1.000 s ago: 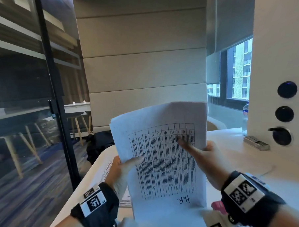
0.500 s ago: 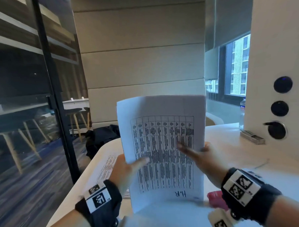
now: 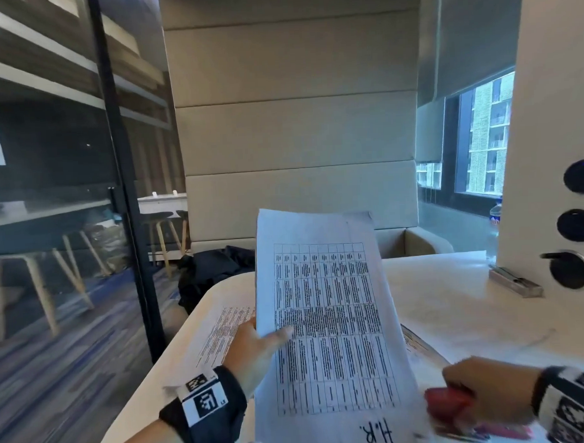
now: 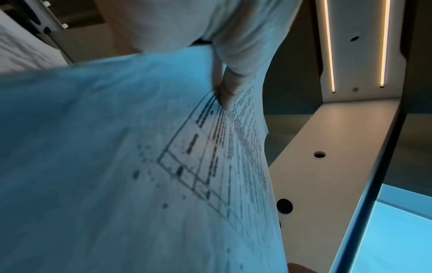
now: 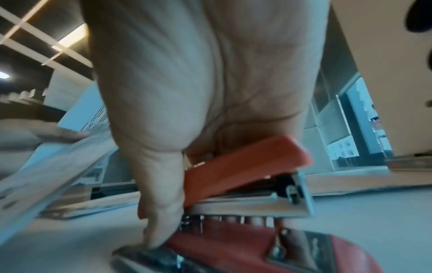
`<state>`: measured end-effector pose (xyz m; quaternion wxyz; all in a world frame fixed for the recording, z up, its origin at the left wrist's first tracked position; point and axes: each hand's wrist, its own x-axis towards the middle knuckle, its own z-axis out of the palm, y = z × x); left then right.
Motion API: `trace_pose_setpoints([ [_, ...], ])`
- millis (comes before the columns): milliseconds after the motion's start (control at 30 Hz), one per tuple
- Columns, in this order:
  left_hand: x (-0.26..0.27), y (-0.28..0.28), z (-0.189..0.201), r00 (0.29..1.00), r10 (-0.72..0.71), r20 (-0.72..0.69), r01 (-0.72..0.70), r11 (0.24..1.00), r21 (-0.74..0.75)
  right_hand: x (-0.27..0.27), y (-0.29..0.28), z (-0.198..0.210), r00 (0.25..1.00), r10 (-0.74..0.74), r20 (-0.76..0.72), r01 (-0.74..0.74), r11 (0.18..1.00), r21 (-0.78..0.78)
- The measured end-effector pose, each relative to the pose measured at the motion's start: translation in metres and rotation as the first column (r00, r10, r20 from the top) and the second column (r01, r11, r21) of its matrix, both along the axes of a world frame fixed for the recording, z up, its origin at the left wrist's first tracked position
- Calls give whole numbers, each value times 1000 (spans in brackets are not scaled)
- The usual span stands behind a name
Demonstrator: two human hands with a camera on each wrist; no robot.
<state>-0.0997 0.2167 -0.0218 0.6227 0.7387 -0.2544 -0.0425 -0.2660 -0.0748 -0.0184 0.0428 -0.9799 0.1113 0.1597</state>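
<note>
The white table [image 3: 454, 298] fills the lower centre and right of the head view. Its rounded left edge runs beside a glass wall [image 3: 67, 231], and bare top lies open at right centre up to a white column [image 3: 553, 109]. The papers [image 3: 328, 320] stand tilted at centre, their left edge pinched by the left hand [image 3: 256, 350]. A printed sheet [image 3: 221, 328] lies flat beneath. At lower right the right hand [image 3: 485, 387] curls round a red stapler [image 3: 446, 403], just beside the papers' bottom corner.
</note>
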Motion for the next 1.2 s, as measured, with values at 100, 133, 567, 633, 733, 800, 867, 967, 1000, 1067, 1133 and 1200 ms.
trace_pose_setpoints([
  [100,-1,0,-4,1000,26,0,-26,1000,-3,1,-14,0,963,-155,219,81,945,316],
  [133,-2,0,-3,1000,27,8,-27,1000,3,3,-13,4,915,-250,317,72,874,481],
  [567,-50,-23,17,988,-132,80,131,991,17,52,61,149,-231,-535,813,-711,663,234],
  [633,-60,-25,22,981,-184,65,184,983,5,64,71,151,-212,-539,816,-717,653,245],
  [733,-64,-26,25,971,-237,26,237,971,-1,72,86,147,-132,-588,798,-762,575,297],
  [800,-67,-27,26,963,-265,41,265,964,15,73,97,145,-92,-617,781,-759,552,347],
  [867,-67,-29,23,956,-284,75,281,959,42,74,104,145,-102,-646,756,-740,557,377],
  [967,-69,-32,20,952,-294,83,288,955,71,77,111,148,-138,-643,753,-689,609,394],
  [1000,-69,-32,17,948,-308,79,303,950,75,78,113,148,-153,-629,763,-664,637,392],
  [1067,-69,-34,13,945,-319,76,314,947,75,80,114,146,-153,-620,770,-653,648,392],
  [1133,-68,-34,11,953,-293,73,288,955,63,83,113,145,-106,-625,773,-666,622,412],
  [1200,-67,-33,13,957,-278,81,273,960,64,86,110,146,-31,-619,784,-679,589,438],
])
